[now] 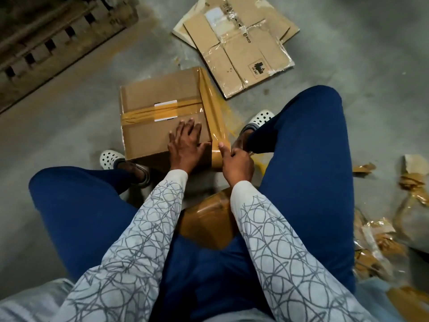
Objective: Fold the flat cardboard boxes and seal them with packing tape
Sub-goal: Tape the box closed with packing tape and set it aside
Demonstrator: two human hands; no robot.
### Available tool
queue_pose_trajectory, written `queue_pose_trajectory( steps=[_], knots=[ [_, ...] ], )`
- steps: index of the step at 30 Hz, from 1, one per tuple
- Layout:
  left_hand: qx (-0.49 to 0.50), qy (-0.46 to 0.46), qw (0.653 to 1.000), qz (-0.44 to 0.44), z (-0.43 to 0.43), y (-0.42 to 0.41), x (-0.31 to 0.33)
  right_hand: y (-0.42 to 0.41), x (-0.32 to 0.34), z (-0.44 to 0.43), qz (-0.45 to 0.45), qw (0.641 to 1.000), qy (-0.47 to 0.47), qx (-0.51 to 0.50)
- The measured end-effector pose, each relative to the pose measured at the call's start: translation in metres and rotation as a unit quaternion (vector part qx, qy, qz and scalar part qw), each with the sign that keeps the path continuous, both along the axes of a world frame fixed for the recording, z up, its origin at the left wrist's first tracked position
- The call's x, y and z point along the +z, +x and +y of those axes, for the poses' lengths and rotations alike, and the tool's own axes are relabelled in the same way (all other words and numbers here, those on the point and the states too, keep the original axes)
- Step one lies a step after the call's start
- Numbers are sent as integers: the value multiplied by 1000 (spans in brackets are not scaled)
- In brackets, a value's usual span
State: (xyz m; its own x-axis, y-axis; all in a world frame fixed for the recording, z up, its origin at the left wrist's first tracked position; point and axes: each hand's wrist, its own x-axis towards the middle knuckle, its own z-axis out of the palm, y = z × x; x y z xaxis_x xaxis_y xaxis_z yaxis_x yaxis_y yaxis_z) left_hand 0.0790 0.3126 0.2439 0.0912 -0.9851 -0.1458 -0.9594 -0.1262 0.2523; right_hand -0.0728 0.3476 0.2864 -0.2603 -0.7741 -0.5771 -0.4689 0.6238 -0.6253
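Your left hand [185, 145] lies flat, fingers spread, on the near right corner of the folded box [151, 101], which sits on the concrete floor [69, 135] between your feet with a band of tape across its top. Your right hand [236, 163], fingers curled, pinches the strip of brown packing tape [212, 108] stretched along the box's right edge. Flat cardboard boxes [243, 49] lie farther off to the right, and crumpled tape scraps [376, 233] lie at the near right.
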Motion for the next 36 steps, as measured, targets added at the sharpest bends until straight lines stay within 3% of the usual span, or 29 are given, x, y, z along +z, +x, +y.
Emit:
queue_pose_trajectory(
  steps=[7, 16, 26, 31, 33, 36],
  knots=[
    [-7, 8, 1000, -2, 2, 3, 1, 3, -7, -4, 64, 992, 88, 64],
    [-32, 22, 999, -30, 5, 2, 5, -1, -14, -5, 96, 975, 110, 169],
    [-37, 20, 999, -26, 7, 1, 10, 4, -20, -7, 67, 978, 139, 139],
    [13, 11, 999, 40, 10, -3, 21, 8, -27, -11, 60, 975, 150, 155],
    [79, -7, 994, 72, 22, -9, 26, 8, -27, -11, 65, 973, 152, 163],
    [245, 95, 943, 206, 48, -29, 30, 10, -28, -10, 70, 971, 151, 171]
  ],
)
